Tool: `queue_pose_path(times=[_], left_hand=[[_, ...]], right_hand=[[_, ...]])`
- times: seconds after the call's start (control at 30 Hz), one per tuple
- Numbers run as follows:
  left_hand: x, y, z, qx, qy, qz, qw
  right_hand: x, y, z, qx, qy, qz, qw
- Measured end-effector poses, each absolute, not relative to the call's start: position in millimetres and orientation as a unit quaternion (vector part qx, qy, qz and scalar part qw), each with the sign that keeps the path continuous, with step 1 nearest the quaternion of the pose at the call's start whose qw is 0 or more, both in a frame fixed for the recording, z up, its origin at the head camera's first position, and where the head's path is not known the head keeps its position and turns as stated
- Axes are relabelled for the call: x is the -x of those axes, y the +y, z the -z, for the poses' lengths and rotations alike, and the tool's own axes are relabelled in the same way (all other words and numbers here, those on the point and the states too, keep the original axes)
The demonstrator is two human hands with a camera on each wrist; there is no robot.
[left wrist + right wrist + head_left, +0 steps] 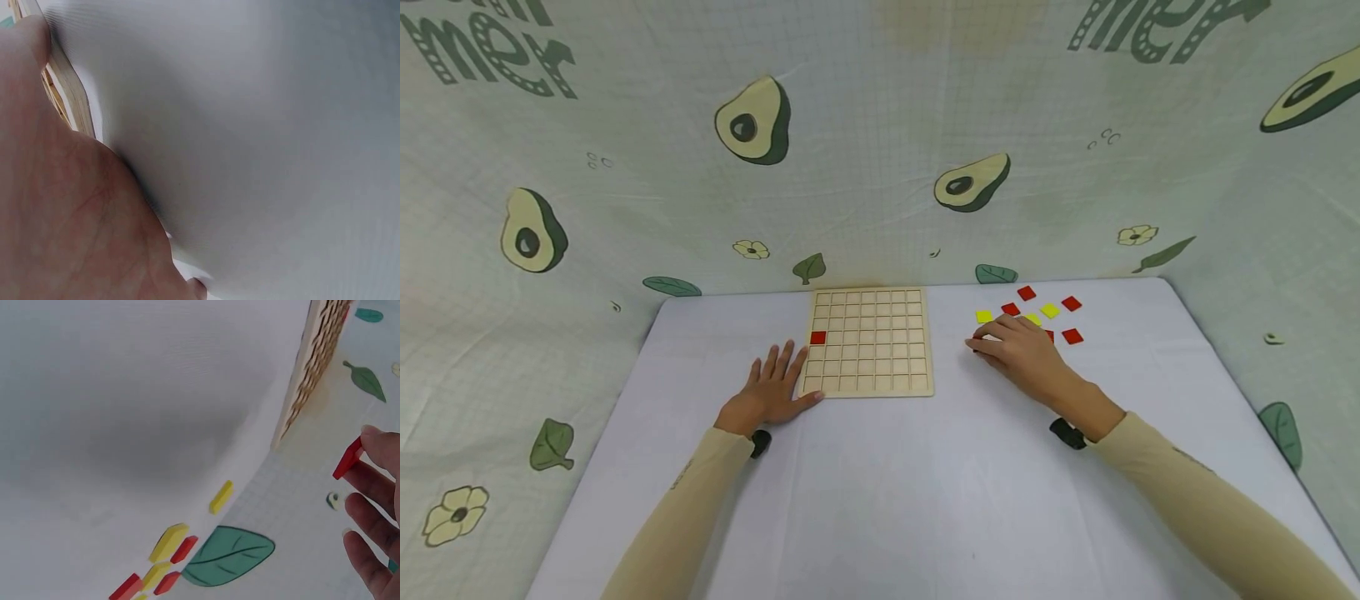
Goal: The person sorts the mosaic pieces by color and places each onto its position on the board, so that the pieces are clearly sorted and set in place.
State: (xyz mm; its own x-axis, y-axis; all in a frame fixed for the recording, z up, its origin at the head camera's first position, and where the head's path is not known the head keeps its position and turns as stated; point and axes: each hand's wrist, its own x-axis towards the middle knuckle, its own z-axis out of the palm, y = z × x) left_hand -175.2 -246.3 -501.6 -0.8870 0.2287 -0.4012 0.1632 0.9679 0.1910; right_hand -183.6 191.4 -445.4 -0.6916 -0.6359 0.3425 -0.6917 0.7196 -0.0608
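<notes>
A light wooden board (874,386) with a grid of square cells lies on the white table, and one red square tile (817,337) sits in a cell at its left edge. My left hand (772,394) rests spread out at the board's lower left corner, thumb and fingertips touching its edge. To the right of the board, my right hand (1022,354) pinches a red tile (349,459) between thumb and index finger. In the right wrist view that tile is held up on edge, the other fingers loosely bent. Under and behind this hand lie loose tiles, partly hidden.
Several red and yellow tiles, such as a yellow tile (984,317) and a red tile (1072,337), are scattered at the back right of the table (880,500). A cloth (865,150) printed with avocados and leaves hangs behind and along the sides.
</notes>
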Motion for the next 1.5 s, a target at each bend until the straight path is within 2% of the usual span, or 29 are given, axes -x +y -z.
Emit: queue_pose_path(times=[0.87,1.5], left_hand=[[176.8,-244.5,502.0,-0.094,0.968,-0.069,0.221],[172.9,-241.3,492.2,-0.097,0.967,-0.061,0.228]], right_hand=[[208.6,120.9,443.1,-0.412,-0.887,-0.13,0.161],[222.2,44.9,453.6,-0.425,-0.883,-0.159,0.119]])
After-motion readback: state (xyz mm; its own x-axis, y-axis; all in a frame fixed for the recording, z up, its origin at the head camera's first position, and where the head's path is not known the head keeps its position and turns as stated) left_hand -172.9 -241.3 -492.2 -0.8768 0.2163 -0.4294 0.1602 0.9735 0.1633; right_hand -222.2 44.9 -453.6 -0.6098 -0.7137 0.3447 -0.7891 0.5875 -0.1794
